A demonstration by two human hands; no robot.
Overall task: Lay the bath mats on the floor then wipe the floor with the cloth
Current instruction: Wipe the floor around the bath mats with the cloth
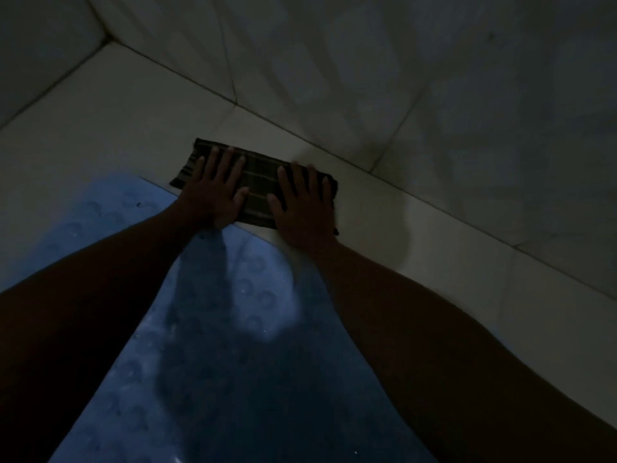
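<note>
A dark striped cloth (258, 185) lies folded flat on the white tiled floor (100, 121), close to the foot of the wall. My left hand (213, 192) presses on its left half, palm down and fingers spread. My right hand (302, 202) presses on its right half the same way. A blue bath mat (217, 329) with raised round patterns lies flat on the floor under my forearms, its far edge just short of the cloth. The light is very dim.
A white tiled wall (400, 78) runs diagonally just beyond the cloth and meets a second wall in a corner (108, 40) at the upper left. Bare floor tiles show to the left and right of the mat.
</note>
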